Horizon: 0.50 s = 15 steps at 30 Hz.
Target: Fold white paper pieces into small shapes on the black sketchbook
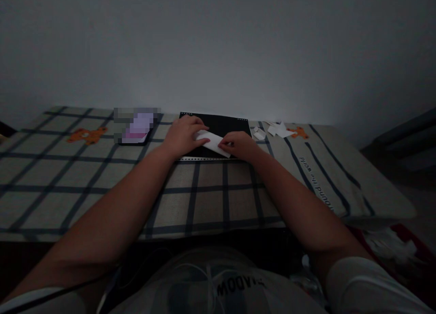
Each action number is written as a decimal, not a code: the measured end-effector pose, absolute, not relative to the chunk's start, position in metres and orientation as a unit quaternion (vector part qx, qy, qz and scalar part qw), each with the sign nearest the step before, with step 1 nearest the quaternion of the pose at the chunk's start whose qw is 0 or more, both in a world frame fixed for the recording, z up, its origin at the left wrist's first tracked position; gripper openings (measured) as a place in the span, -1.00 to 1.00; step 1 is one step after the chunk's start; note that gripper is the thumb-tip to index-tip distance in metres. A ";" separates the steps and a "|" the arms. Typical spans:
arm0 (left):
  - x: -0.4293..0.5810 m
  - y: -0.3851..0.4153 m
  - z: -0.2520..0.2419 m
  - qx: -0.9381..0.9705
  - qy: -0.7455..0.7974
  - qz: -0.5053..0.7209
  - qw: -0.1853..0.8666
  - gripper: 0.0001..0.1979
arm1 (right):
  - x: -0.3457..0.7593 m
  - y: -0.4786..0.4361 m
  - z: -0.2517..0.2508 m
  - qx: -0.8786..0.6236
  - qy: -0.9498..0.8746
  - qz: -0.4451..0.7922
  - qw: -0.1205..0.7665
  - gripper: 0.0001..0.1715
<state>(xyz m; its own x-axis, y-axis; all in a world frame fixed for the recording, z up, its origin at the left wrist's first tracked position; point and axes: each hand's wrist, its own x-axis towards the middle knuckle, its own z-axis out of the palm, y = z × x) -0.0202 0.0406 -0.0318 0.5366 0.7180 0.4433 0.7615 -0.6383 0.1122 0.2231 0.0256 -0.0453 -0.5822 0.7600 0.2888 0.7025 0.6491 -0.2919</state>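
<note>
A folded strip of white paper (pixel 214 142) lies slantwise over a black notebook (pixel 226 122) with punched holes along its edges. My left hand (pixel 184 136) is at the strip's left end, with its fingers along the far side and its thumb on the near side. The strip's right end is in a pinch between the thumb and fingers of my right hand (pixel 240 146). Both hands rest low over the notebook and cover parts of its left and right sides.
A phone (pixel 138 128), partly pixelated, leans at the left. White folded paper pieces (pixel 279 129) and a small crumpled piece (pixel 259 133) lie right of the notebook. A checked cloth (pixel 207 182) covers the table, whose far edge meets a grey wall (pixel 218 50). A red container (pixel 402 232) stands below right.
</note>
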 end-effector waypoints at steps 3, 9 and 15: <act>-0.015 0.033 -0.027 -0.868 -0.450 -0.197 0.072 -0.68 | 0.216 0.027 -0.047 -0.455 -0.865 0.067 0.201 -0.77; 0.003 0.015 -0.020 -0.851 -0.514 -0.072 0.083 -0.59 | 0.213 0.029 -0.052 -0.479 -0.853 0.055 0.201 -0.80; 0.008 0.008 -0.018 -0.847 -0.523 -0.036 0.087 -0.48 | 0.222 0.027 -0.046 -0.403 -0.898 0.051 0.168 -0.72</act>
<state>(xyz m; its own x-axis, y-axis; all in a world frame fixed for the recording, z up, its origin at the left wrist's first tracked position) 0.0080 0.0084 -0.0185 0.4499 0.8801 0.1516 0.8926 -0.4373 -0.1099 0.2218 0.0273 -0.0464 -0.6190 0.7409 0.2607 0.7063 0.6702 -0.2278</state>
